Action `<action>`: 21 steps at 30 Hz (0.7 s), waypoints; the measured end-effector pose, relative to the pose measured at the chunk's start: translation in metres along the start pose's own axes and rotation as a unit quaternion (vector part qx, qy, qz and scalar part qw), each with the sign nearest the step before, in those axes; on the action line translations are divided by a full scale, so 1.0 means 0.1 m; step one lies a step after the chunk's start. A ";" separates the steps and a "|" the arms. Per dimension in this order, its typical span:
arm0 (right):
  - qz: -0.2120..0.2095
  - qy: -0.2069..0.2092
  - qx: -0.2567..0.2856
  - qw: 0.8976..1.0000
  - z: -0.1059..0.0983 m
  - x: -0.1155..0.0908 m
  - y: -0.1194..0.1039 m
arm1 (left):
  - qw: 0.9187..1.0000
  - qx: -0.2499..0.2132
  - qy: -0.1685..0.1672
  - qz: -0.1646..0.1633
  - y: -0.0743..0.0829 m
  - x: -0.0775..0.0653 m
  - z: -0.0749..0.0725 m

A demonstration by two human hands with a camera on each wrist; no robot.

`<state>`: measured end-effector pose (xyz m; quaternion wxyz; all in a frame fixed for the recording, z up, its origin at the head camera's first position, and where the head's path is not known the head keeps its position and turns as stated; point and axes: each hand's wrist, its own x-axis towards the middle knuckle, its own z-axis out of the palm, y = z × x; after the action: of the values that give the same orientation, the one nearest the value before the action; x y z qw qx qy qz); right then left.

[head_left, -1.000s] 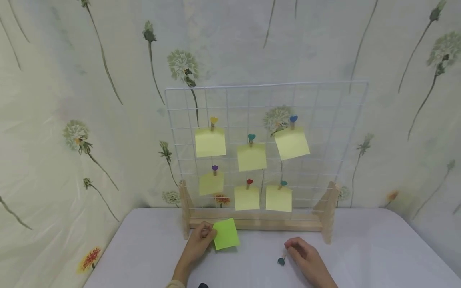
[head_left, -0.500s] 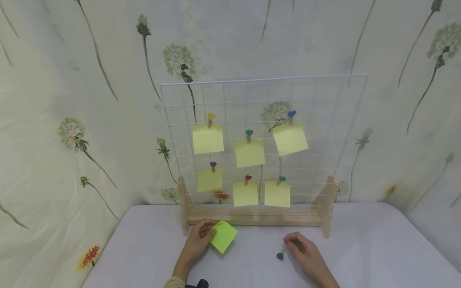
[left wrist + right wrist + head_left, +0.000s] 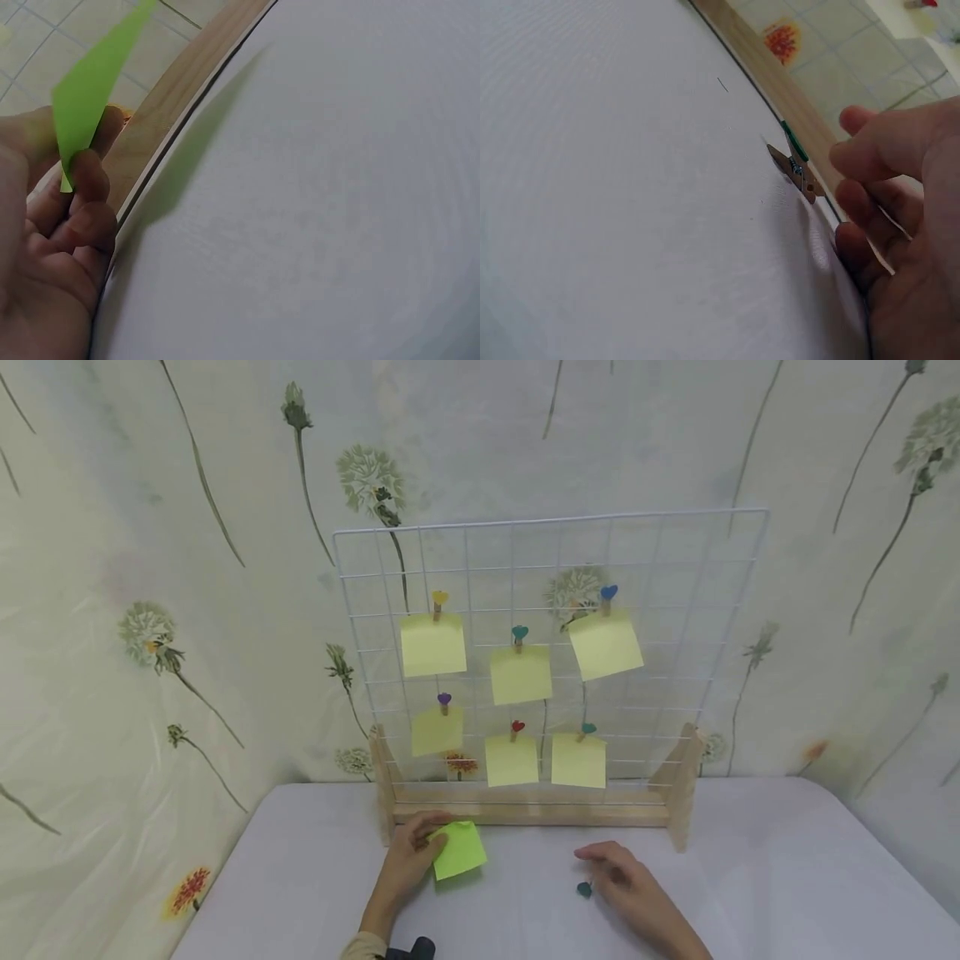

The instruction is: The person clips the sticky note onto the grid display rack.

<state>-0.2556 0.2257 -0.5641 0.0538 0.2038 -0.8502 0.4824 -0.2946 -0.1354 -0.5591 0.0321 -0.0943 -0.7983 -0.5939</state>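
Note:
My left hand (image 3: 411, 852) pinches a bright green sticky note (image 3: 460, 852) by its left edge, just in front of the wooden stand. In the left wrist view the note (image 3: 84, 105) sticks up between thumb and fingers, casting a shadow on the table. My right hand (image 3: 630, 889) hovers low over the table with loosely bent fingers and nothing between them. Beside its fingertips is a small wooden clothespin (image 3: 801, 171) with a dark green heart (image 3: 584, 889); a narrow gap separates it from the fingers in the right wrist view.
A white wire grid (image 3: 551, 521) stands in a wooden base (image 3: 525, 814) at the back of the white table (image 3: 765, 877). Several yellow notes (image 3: 433, 646) hang on it from heart clothespins. A dark object (image 3: 422, 947) shows at the bottom edge.
The green note has turned in my left hand and shifted slightly left. My right hand's fingers have come off the clothespin and reach farther left above it. The head view has tilted slightly.

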 end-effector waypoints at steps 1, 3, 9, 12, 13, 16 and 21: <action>-0.030 -0.009 -0.003 1.000 0.00 0.00 0.00 | 1.000 -0.002 0.001 -0.004 0.00 0.00 0.00; -0.080 -0.019 -0.018 0.996 0.02 -0.01 -0.01 | 1.000 -0.004 0.004 -0.011 0.01 -0.01 -0.01; -0.093 -0.043 -0.083 0.991 0.04 -0.05 -0.02 | 1.000 -0.002 0.010 -0.029 0.08 -0.03 0.00; -0.079 -0.033 -0.107 0.991 0.06 -0.05 -0.01 | 0.999 0.001 0.016 -0.034 0.04 -0.02 0.01; -0.080 -0.025 -0.112 0.990 0.06 -0.05 -0.01 | 0.999 0.002 0.016 -0.033 0.03 -0.02 0.02; -0.087 0.003 -0.109 0.990 0.08 -0.04 0.01 | 0.999 0.008 0.017 -0.026 0.02 -0.02 0.02; -0.048 0.033 -0.054 0.997 0.08 -0.03 0.05 | 1.000 0.016 0.012 -0.022 0.01 -0.02 0.01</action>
<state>-0.2545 0.2220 -0.5736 0.1153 0.2251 -0.8620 0.4392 -0.2926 -0.1341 -0.5588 0.0301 -0.0697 -0.8091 -0.5827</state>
